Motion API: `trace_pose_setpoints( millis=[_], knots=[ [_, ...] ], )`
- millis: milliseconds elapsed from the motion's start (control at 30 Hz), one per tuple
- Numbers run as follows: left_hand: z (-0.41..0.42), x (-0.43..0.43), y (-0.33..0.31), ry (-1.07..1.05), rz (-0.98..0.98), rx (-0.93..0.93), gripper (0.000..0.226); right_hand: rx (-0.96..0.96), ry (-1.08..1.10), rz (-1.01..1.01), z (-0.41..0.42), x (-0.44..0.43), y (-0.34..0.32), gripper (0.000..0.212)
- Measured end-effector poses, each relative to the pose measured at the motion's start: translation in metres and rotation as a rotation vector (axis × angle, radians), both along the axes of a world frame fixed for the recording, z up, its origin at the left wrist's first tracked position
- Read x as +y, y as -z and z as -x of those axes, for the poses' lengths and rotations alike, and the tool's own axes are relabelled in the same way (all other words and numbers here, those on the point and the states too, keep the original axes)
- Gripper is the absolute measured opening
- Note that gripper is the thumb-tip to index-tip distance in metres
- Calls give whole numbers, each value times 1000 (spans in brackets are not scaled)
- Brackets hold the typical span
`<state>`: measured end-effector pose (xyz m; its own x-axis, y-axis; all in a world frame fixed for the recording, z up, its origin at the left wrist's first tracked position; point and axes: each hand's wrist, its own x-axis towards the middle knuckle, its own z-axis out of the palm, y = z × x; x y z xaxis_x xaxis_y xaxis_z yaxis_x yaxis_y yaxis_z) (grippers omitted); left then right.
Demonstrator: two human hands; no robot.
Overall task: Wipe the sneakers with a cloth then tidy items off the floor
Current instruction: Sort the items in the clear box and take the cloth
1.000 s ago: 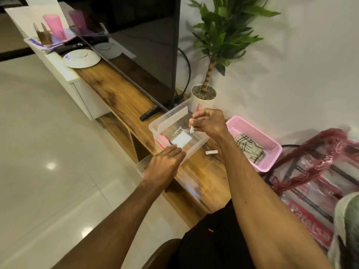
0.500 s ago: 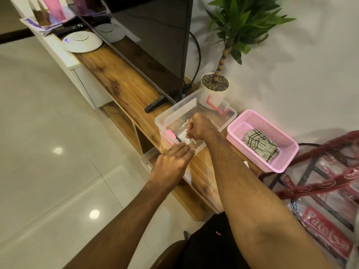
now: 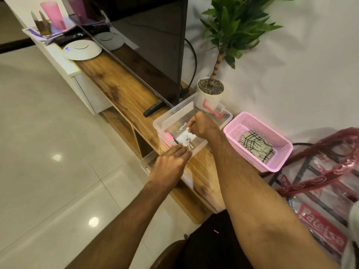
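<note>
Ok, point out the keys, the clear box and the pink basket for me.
keys (image 3: 189,144): head view, on the key blades.
clear box (image 3: 177,115): head view, on its far-left wall.
pink basket (image 3: 248,154): head view, on its near outer wall.

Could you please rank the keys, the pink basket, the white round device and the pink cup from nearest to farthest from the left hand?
1. keys, in the clear box, just beyond the fingertips of the left hand.
2. pink basket, off to the right.
3. white round device, far along, to the left.
4. pink cup, at the far end.
</note>
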<state>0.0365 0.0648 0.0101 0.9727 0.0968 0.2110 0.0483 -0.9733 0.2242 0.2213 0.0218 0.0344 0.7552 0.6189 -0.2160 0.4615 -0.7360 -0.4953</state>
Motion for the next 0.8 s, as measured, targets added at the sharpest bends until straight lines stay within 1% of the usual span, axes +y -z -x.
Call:
trace_pose_setpoints(
  millis=[67, 167, 233, 267, 367, 433, 500, 600, 733, 800],
  knots=[
    [1, 1, 1, -27, 30, 35, 54, 35, 78, -147, -4, -12, -5, 7],
    [0, -2, 1, -35, 28, -18, 48, 80, 198, -367, -8, -42, -20, 9],
    [0, -3, -1, -38, 49, -64, 42, 89, 261, -463, -10, -66, -29, 4],
    [0, -4, -2, -43, 47, -90, 38, 88, 286, -480, -9, -79, -31, 5],
    [-2, -8, -3, -84, 70, -111, 22, 63, 354, -415, -4, -115, -27, 21],
    [-3, -11, -5, -110, 94, -116, 16, 20, 382, -302, 2, -136, -19, 20],
    [-3, -12, -7, -124, 98, -111, 17, -14, 388, -182, 10, -153, -8, 15],
    [-2, -13, -10, -131, 101, -96, 19, 3, 408, -61, 19, -169, 10, 6],
    [-2, -14, -12, -131, 106, -106, 19, -90, 447, 81, 26, -178, 33, 14],
    [-2, -14, -11, -131, 110, -106, 20, -135, 467, 132, 29, -180, 44, 14]
  ],
)
